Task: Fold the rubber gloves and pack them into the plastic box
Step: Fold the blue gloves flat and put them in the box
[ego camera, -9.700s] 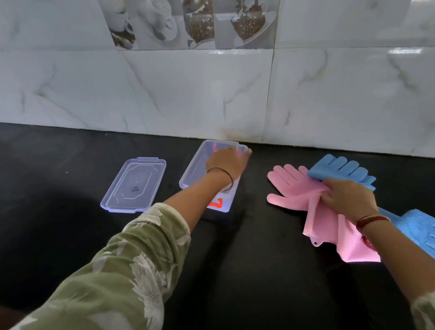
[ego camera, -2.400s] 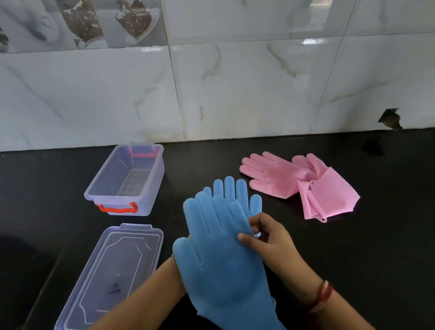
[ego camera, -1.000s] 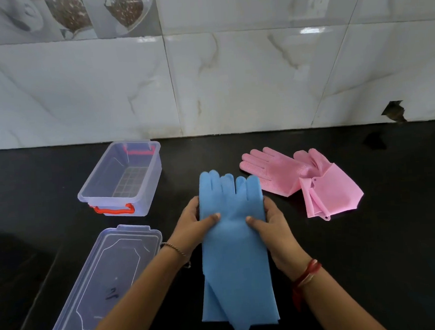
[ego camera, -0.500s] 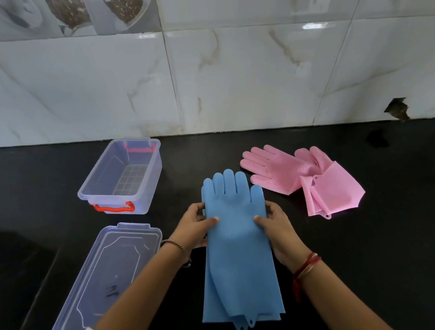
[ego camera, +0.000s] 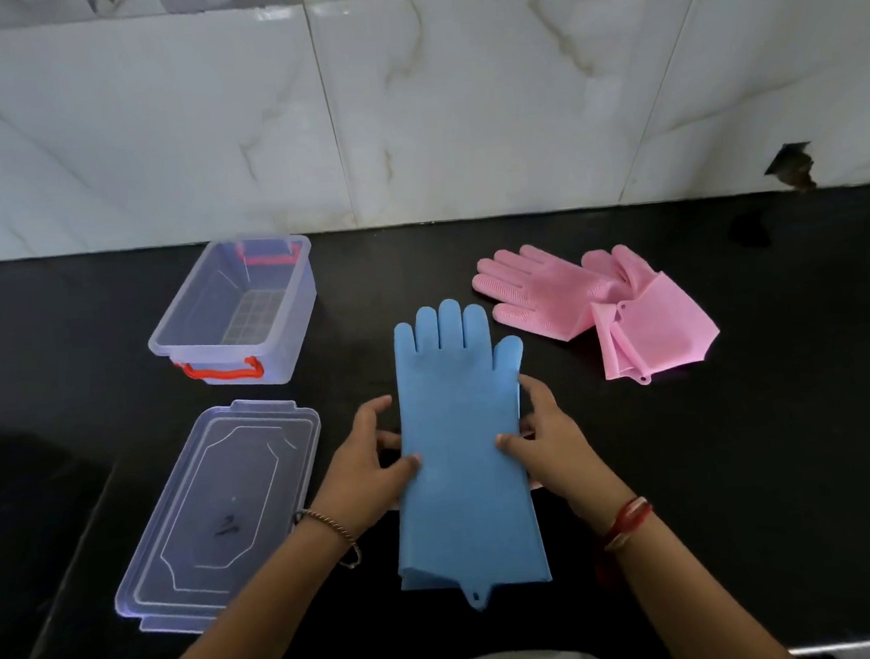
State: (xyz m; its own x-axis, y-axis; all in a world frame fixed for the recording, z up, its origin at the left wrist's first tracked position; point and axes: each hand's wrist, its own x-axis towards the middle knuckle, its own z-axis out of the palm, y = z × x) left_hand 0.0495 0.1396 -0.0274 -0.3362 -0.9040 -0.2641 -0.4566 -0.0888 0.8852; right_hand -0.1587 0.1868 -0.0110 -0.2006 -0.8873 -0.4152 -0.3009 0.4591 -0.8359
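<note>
Head view: the stacked blue rubber gloves (ego camera: 460, 430) lie flat on the black counter (ego camera: 741, 462), fingers toward the wall. The left hand (ego camera: 365, 468) and right hand (ego camera: 549, 445) pinch their side edges, thumbs on top. Left of the gloves sit the empty plastic box (ego camera: 289, 339) and its lid (ego camera: 219, 514); pink gloves (ego camera: 601, 302) lie right.

No readable text, brand or number showed anywhere. The clear lid (ego camera: 219, 514) on the black counter (ego camera: 739, 436) carried a small dark scrawl near its middle, but it was too blurred to make out as letters or digits.
</note>
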